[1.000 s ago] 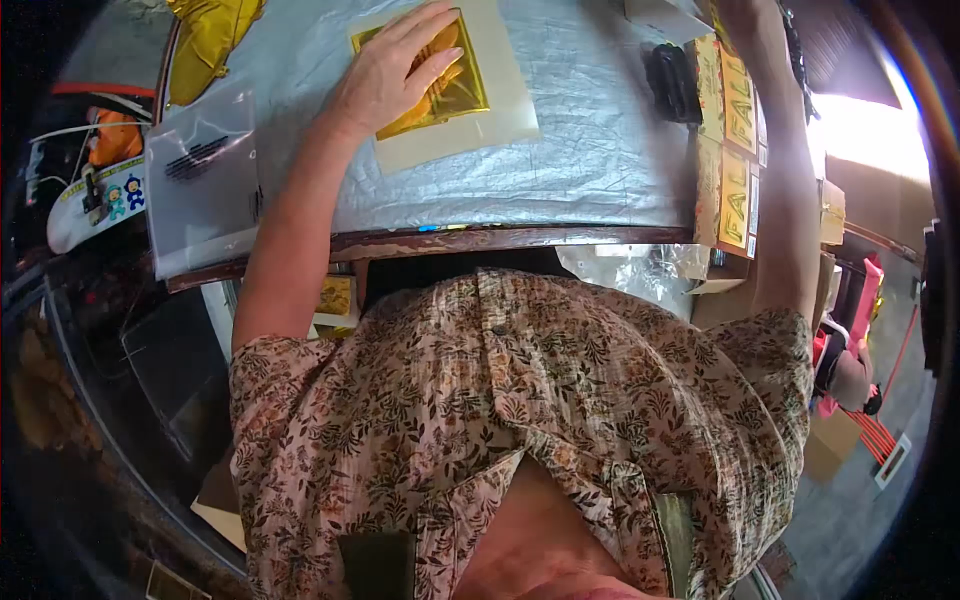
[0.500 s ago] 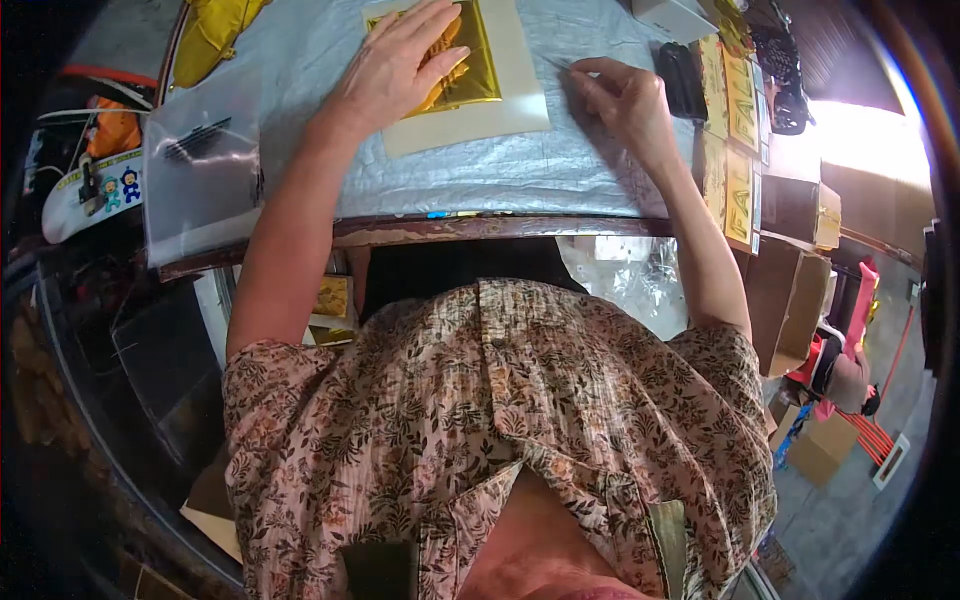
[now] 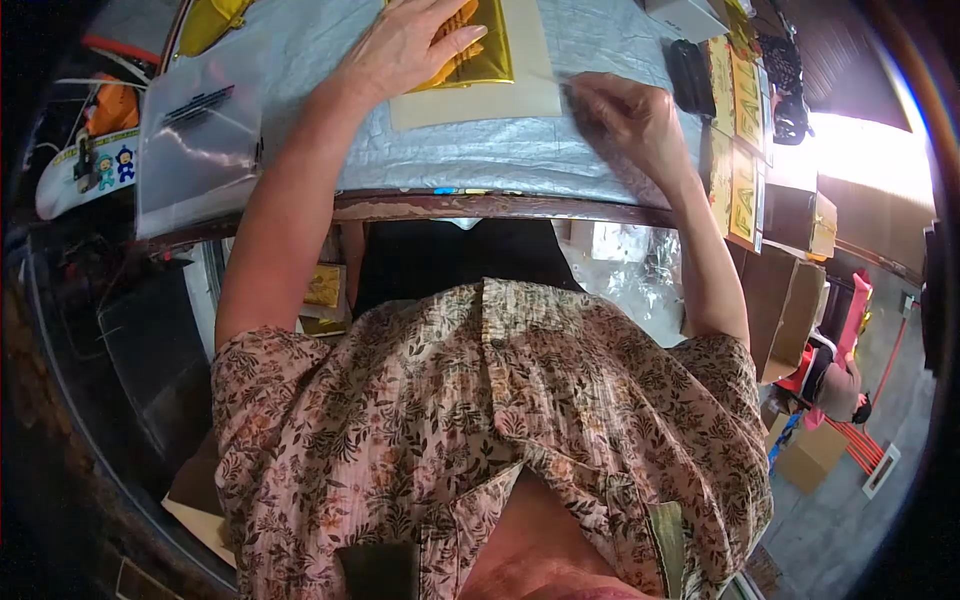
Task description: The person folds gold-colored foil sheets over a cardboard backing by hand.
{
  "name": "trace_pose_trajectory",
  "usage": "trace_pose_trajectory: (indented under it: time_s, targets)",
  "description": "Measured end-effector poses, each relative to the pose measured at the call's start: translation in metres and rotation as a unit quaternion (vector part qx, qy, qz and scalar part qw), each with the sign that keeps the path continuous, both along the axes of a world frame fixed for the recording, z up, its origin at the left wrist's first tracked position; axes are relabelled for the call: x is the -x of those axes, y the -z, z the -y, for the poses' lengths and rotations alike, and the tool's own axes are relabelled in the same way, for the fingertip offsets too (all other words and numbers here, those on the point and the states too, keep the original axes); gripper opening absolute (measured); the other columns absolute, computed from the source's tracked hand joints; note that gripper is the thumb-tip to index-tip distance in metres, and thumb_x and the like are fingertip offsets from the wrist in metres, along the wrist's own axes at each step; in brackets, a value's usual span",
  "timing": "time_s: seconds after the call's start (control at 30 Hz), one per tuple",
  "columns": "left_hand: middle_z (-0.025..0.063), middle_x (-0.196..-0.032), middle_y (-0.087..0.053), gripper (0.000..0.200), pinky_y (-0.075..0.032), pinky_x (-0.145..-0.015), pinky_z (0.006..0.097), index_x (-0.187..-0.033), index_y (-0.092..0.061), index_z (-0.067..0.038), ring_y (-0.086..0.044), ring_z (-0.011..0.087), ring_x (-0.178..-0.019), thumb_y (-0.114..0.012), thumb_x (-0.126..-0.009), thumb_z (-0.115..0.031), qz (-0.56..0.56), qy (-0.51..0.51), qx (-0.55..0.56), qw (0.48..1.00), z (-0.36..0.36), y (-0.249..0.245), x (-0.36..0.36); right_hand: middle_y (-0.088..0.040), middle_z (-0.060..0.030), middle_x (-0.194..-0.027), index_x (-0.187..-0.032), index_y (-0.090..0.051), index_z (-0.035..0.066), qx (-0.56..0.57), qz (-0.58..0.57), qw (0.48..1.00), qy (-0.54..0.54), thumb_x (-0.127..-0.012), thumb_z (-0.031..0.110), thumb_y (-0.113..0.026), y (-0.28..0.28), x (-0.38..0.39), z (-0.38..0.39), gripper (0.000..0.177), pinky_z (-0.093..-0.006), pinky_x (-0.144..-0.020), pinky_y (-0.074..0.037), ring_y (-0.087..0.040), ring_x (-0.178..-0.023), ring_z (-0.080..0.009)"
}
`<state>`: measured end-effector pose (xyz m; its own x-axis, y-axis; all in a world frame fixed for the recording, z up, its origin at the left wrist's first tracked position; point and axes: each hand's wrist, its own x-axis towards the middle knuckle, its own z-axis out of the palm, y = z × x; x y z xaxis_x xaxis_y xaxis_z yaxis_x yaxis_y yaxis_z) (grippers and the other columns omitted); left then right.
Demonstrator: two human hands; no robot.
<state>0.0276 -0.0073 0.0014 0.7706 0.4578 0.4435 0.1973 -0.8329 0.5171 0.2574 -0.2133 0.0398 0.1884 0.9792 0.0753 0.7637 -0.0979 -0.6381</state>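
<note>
The golden sheet (image 3: 494, 50) is laid on a pale sheet (image 3: 480, 108) at the far side of the table (image 3: 450, 165), which is covered with silvery material. The golden sheet is covered in part by the left hand (image 3: 400, 48), set palm down over it with the thumb held apart from the fingers; an orange shape (image 3: 450, 62) is seen beside that thumb. The right hand (image 3: 638, 118) is held near the pale sheet's right edge, its fingers bent toward the thumb — whether anything is pinched cannot be told. Beyond it, a black object (image 3: 690, 78) is placed beside the yellow printed boxes (image 3: 744, 110). At the left, a clear plastic sleeve (image 3: 200, 135) is laid near the table edge, with golden material (image 3: 208, 25) above it.
</note>
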Motion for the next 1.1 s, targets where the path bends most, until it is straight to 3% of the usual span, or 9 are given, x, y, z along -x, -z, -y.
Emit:
trace_pose_trajectory:
  time_s: [0.1, 0.23, 0.33, 0.4, 0.6, 0.73, 0.83, 1.1]
  targets:
    - [0.0270, -0.144, -0.052, 0.055, -0.037, -0.115, 0.0471, -0.137, -0.055, 0.004, -0.047, 0.0415, -0.136, -0.064, -0.098, -0.032, 0.000, 0.008, 0.001, 1.000, 0.000, 0.000, 0.001, -0.075, -0.0081, -0.096, -0.115, -0.076, 0.008, -0.002, -0.052, 0.997, -0.049, -0.095, 0.007, -0.068, 0.000, -0.002, -0.005, 0.022, -0.0268, -0.082, -0.052, -0.065, -0.085, -0.0086]
    - [0.0261, -0.145, -0.052, 0.054, -0.036, -0.115, 0.0469, -0.137, -0.056, 0.004, -0.046, 0.0409, -0.137, -0.063, -0.098, -0.033, -0.022, -0.006, -0.004, 1.000, 0.003, -0.001, 0.000, -0.073, -0.0050, -0.095, -0.116, -0.076, 0.008, 0.005, -0.005, 0.994, -0.107, -0.095, 0.006, -0.069, -0.007, -0.001, -0.012, 0.023, -0.0250, -0.084, -0.051, -0.065, -0.089, -0.0090]
    - [0.0253, -0.144, -0.052, 0.052, -0.037, -0.114, 0.0468, -0.135, -0.057, 0.003, -0.047, 0.0404, -0.135, -0.063, -0.098, -0.033, -0.020, -0.007, -0.015, 1.000, 0.004, -0.003, -0.001, -0.071, -0.0015, -0.094, -0.113, -0.076, 0.005, -0.023, -0.041, 0.992, -0.118, -0.094, 0.005, -0.070, 0.008, -0.006, -0.017, 0.020, -0.0238, -0.084, -0.051, -0.064, -0.091, -0.0078]
    - [0.0250, -0.143, -0.053, 0.050, -0.037, -0.114, 0.0468, -0.134, -0.058, 0.003, -0.048, 0.0401, -0.134, -0.063, -0.098, -0.032, -0.019, -0.008, -0.025, 0.999, 0.005, -0.003, -0.001, -0.072, -0.0003, -0.096, -0.107, -0.076, 0.002, 0.012, -0.155, 0.985, -0.078, -0.094, 0.003, -0.069, 0.011, -0.007, -0.020, 0.015, -0.0235, -0.084, -0.051, -0.063, -0.091, -0.0069]
    - [0.0243, -0.141, -0.053, 0.047, -0.038, -0.112, 0.0466, -0.132, -0.059, 0.001, -0.049, 0.0391, -0.133, -0.062, -0.098, -0.031, -0.012, -0.008, -0.050, 0.999, 0.009, -0.003, 0.000, -0.072, -0.0016, -0.098, -0.105, -0.076, 0.000, 0.080, -0.191, 0.970, -0.129, -0.094, 0.000, -0.069, 0.004, -0.019, -0.033, 0.013, -0.0228, -0.085, -0.051, -0.064, -0.092, -0.0074]
    - [0.0241, -0.138, -0.054, 0.046, -0.040, -0.110, 0.0471, -0.131, -0.058, 0.001, -0.050, 0.0387, -0.130, -0.062, -0.097, -0.031, -0.008, -0.003, -0.068, 0.998, 0.012, -0.004, -0.002, -0.072, -0.0032, -0.099, -0.104, -0.076, 0.000, 0.069, -0.194, 0.967, -0.148, -0.092, 0.001, -0.071, 0.007, -0.018, -0.037, 0.013, -0.0235, -0.085, -0.051, -0.064, -0.092, -0.0097]
    - [0.0244, -0.136, -0.054, 0.046, -0.040, -0.109, 0.0475, -0.130, -0.058, 0.001, -0.050, 0.0393, -0.129, -0.062, -0.097, -0.031, 0.000, -0.001, -0.076, 0.997, 0.014, -0.004, -0.006, -0.072, -0.0047, -0.099, -0.103, -0.077, 0.000, -0.010, -0.106, 0.976, -0.192, -0.090, 0.000, -0.073, 0.010, -0.017, -0.040, 0.014, -0.0247, -0.084, -0.051, -0.064, -0.092, -0.0121]
    - [0.0258, -0.137, -0.053, 0.045, -0.040, -0.108, 0.0485, -0.129, -0.057, 0.002, -0.050, 0.0403, -0.128, -0.062, -0.097, -0.030, 0.003, -0.012, -0.091, 0.996, 0.014, 0.000, -0.009, -0.071, -0.0063, -0.103, -0.102, -0.077, -0.001, -0.018, -0.116, 0.983, -0.141, -0.089, 0.001, -0.074, 0.018, -0.007, -0.034, 0.013, -0.0255, -0.082, -0.049, -0.061, -0.093, -0.0143]
